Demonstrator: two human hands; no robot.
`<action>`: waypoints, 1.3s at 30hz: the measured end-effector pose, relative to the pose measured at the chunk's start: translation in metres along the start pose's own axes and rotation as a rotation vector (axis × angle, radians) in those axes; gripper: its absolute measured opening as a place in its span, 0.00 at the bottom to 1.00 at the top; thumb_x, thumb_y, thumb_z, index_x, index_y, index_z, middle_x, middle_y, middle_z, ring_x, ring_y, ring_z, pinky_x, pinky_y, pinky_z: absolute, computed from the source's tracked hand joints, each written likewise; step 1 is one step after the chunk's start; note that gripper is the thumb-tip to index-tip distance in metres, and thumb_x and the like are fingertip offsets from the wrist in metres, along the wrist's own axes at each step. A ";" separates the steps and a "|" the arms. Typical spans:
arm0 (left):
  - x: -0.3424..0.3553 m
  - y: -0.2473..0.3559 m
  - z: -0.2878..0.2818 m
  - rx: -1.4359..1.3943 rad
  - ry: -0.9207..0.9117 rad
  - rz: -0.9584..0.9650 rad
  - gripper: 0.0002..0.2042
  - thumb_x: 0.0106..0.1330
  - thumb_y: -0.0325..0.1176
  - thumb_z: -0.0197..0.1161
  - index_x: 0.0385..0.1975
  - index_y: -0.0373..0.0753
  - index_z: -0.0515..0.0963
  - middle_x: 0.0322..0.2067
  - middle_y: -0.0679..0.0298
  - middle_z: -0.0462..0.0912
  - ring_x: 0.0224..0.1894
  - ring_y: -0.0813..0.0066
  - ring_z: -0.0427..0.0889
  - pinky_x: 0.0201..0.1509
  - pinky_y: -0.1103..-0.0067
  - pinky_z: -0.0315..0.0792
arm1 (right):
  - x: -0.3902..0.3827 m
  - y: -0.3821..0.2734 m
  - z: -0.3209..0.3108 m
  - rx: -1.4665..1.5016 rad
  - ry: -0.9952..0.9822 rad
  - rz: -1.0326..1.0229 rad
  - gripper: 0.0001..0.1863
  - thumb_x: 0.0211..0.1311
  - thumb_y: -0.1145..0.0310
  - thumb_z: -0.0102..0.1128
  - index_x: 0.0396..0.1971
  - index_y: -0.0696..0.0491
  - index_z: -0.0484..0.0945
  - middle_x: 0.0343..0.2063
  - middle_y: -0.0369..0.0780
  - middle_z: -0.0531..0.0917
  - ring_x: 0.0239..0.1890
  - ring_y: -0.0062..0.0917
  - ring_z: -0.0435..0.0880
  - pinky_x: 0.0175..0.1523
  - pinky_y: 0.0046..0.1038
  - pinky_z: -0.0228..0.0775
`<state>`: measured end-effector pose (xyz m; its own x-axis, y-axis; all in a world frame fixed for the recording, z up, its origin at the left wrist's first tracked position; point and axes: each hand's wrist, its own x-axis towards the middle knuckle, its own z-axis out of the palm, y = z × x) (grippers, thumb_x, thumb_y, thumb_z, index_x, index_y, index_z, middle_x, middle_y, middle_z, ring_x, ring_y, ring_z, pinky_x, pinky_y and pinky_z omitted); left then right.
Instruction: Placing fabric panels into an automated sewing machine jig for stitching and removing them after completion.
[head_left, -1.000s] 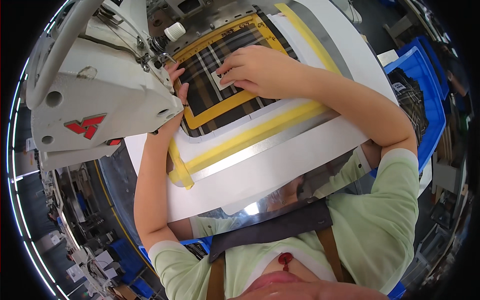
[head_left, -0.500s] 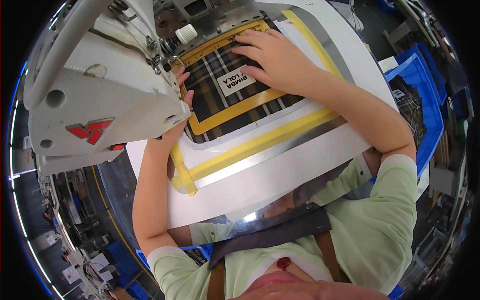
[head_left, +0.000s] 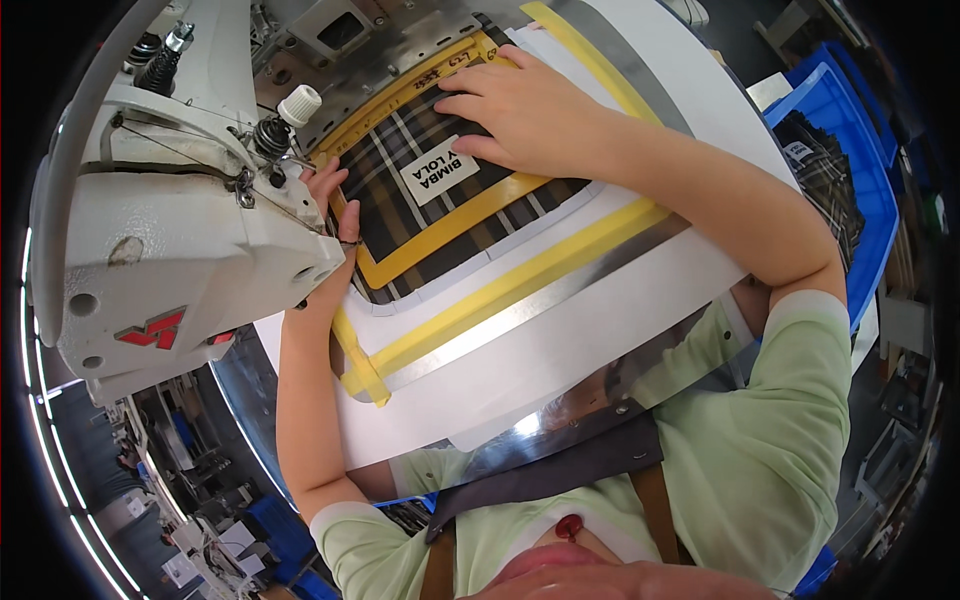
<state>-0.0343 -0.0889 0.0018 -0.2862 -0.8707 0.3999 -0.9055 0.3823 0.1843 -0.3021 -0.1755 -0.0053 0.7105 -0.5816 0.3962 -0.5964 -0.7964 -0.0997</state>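
Where the plaid cloth lies: on the work surface, flat, partly inside a yellow frame and running out past its lower edge; we see no folds in the part on show.
White label: on the cloth inside the frame, print inverted to the wearer; fixed or loose, we can't tell.
Yellow frame: on top of the cloth, around the label; we'd guess it presses the fabric flat and marks off the area.
Right hand: open, fingers spread over cloth and towards the frame's upper right, thumb by the label's edge; gripping nothing that we see, probably steadying from above.
Left hand: at the frame's left side, partly behind the machine; fingers and thumb apart, but pinching or just resting, we can't tell. Probably bracing that side.
Sewing machine head: left of the frame, overhanging the left wrist; we can't make out the needle.
White sheet: around and below the cloth, with yellow tape across it, likely to stop shifting.
Blue bin: off right, more plaid pieces inside, we'd say for easy reach.
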 end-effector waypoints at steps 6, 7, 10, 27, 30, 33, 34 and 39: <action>0.003 0.003 -0.006 0.037 -0.063 -0.004 0.14 0.64 0.31 0.57 0.49 0.40 0.72 0.55 0.61 0.74 0.61 0.59 0.67 0.66 0.67 0.56 | 0.000 0.000 0.000 -0.018 -0.007 0.007 0.21 0.62 0.53 0.55 0.49 0.51 0.76 0.53 0.38 0.75 0.58 0.26 0.71 0.65 0.37 0.53; 0.002 0.000 -0.005 0.027 -0.051 0.009 0.13 0.64 0.30 0.57 0.49 0.40 0.72 0.55 0.61 0.74 0.60 0.59 0.67 0.66 0.67 0.56 | 0.000 0.000 0.001 -0.017 -0.006 0.006 0.21 0.62 0.53 0.55 0.49 0.51 0.76 0.53 0.38 0.75 0.58 0.26 0.71 0.65 0.37 0.53; 0.002 -0.002 -0.003 -0.011 -0.017 0.022 0.13 0.64 0.30 0.56 0.48 0.39 0.73 0.54 0.60 0.74 0.59 0.59 0.68 0.65 0.67 0.58 | -0.001 0.000 0.002 -0.033 0.006 -0.004 0.22 0.62 0.53 0.55 0.50 0.51 0.76 0.53 0.37 0.75 0.58 0.26 0.71 0.65 0.37 0.53; 0.008 -0.007 -0.002 -0.059 0.069 -0.128 0.13 0.67 0.36 0.55 0.47 0.38 0.75 0.47 0.57 0.75 0.51 0.62 0.72 0.61 0.70 0.62 | 0.000 0.004 0.004 -0.054 0.096 -0.030 0.22 0.61 0.55 0.56 0.52 0.50 0.74 0.55 0.36 0.73 0.59 0.27 0.69 0.65 0.38 0.52; 0.008 -0.009 -0.002 0.016 0.059 -0.081 0.15 0.66 0.36 0.55 0.50 0.38 0.74 0.48 0.57 0.74 0.52 0.62 0.71 0.61 0.70 0.62 | 0.005 0.012 0.006 0.001 0.092 0.055 0.22 0.61 0.57 0.57 0.53 0.50 0.73 0.55 0.36 0.73 0.58 0.28 0.71 0.62 0.35 0.58; 0.009 -0.012 0.003 0.039 0.132 -0.068 0.14 0.62 0.33 0.61 0.47 0.40 0.77 0.46 0.61 0.75 0.49 0.65 0.73 0.59 0.73 0.63 | 0.008 0.014 0.004 0.058 0.029 0.114 0.21 0.60 0.60 0.58 0.53 0.49 0.73 0.51 0.35 0.75 0.54 0.28 0.72 0.56 0.31 0.64; 0.010 -0.012 0.004 0.060 0.118 -0.065 0.14 0.62 0.32 0.61 0.48 0.40 0.77 0.46 0.61 0.75 0.50 0.65 0.72 0.58 0.74 0.63 | 0.009 0.016 0.004 0.054 0.028 0.107 0.21 0.60 0.60 0.58 0.53 0.49 0.73 0.51 0.35 0.75 0.54 0.28 0.72 0.56 0.31 0.64; 0.019 -0.011 0.006 -0.076 0.196 -0.004 0.10 0.59 0.28 0.64 0.40 0.40 0.78 0.39 0.62 0.78 0.42 0.67 0.76 0.50 0.76 0.68 | 0.016 0.027 0.001 0.288 0.046 0.167 0.12 0.58 0.67 0.59 0.43 0.52 0.78 0.39 0.37 0.78 0.42 0.29 0.77 0.48 0.28 0.69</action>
<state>-0.0312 -0.1111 0.0019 -0.2097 -0.7984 0.5644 -0.8781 0.4077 0.2505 -0.3063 -0.2067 -0.0025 0.5901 -0.7053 0.3930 -0.5685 -0.7085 -0.4180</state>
